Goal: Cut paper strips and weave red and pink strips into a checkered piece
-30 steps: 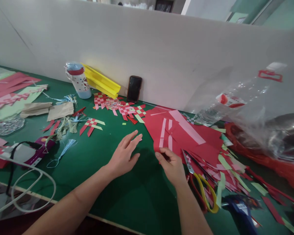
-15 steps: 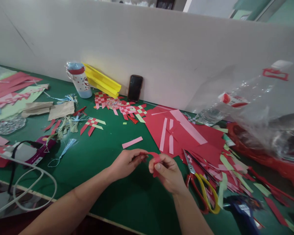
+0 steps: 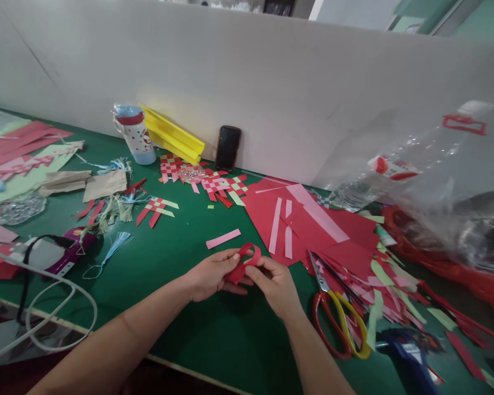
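A red paper strip (image 3: 253, 252), bent into a loop, is held between my two hands above the green table. My left hand (image 3: 220, 274) pinches it with thumb and fingers on its left side. On the other side, my right hand (image 3: 274, 282) grips the strip between thumb and forefinger. Beyond my hands lies a short pink paper strip (image 3: 223, 239), flat on the table. Red paper sheets (image 3: 325, 230) with longer pink strips on top spread just past my right hand. Scissors (image 3: 333, 312) with red and yellow handles lie slightly open to the right of my right wrist.
Woven paper pieces (image 3: 214, 184) and a phone (image 3: 228, 147) are at the back by the wall, near a cup (image 3: 135, 137). Tassels (image 3: 115, 249) and a cable (image 3: 94, 312) lie left. Paper scraps (image 3: 395, 296), a blue-handled tool (image 3: 411, 356) and a plastic bottle (image 3: 395, 164) are right.
The red strip has been curled into an upright loop. My right hand has moved left, closer to my left hand, and both now hold the strip together.
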{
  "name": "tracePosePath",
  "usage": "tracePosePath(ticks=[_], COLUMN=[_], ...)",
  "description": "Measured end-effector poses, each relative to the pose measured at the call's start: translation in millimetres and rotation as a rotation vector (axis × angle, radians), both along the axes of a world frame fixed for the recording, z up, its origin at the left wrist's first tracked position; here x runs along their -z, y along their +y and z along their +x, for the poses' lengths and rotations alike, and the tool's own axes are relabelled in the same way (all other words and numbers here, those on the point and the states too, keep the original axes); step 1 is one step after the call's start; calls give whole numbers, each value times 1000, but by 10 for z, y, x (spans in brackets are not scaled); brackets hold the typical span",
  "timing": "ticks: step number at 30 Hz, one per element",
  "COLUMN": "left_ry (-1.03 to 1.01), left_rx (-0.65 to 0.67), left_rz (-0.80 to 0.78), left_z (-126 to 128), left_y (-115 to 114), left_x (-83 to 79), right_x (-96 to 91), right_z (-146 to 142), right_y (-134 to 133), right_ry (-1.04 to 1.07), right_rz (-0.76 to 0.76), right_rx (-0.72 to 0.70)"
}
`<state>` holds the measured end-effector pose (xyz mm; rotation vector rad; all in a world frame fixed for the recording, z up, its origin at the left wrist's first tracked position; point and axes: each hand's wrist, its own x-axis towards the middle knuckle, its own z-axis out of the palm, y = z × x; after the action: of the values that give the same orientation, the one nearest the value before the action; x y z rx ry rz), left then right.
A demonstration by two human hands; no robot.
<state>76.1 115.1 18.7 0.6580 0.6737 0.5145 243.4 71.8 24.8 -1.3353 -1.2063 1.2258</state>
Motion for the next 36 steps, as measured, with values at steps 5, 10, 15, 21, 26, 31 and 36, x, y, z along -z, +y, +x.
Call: tracePosePath(ticks=[5, 10, 15, 21, 26, 31, 36], left_ry=[-84, -109, -14, 51, -16, -40, -70], left_rx=[21, 95, 184, 140, 177, 203, 181], left_rz=[-41, -2, 141, 288, 331, 445, 482], left_z=[12, 3, 20, 6, -20, -45, -67], left_y=[-1, 0, -9, -21, -44, -50, -58], left_x=[-35, -152, -169, -13, 9, -5, -26], right_x=[34, 72, 75, 65, -7, -12, 1], right_z=[-12, -21, -27, -26, -32, -49, -55], right_y=[12, 9, 14, 30, 13, 5, -1], right_ry=[-249, -329, -412, -169, 52, 173, 314], right_rz=[97, 189, 220, 14, -66, -129, -157], right_rx=[12, 49, 75, 145, -7, -53, -56])
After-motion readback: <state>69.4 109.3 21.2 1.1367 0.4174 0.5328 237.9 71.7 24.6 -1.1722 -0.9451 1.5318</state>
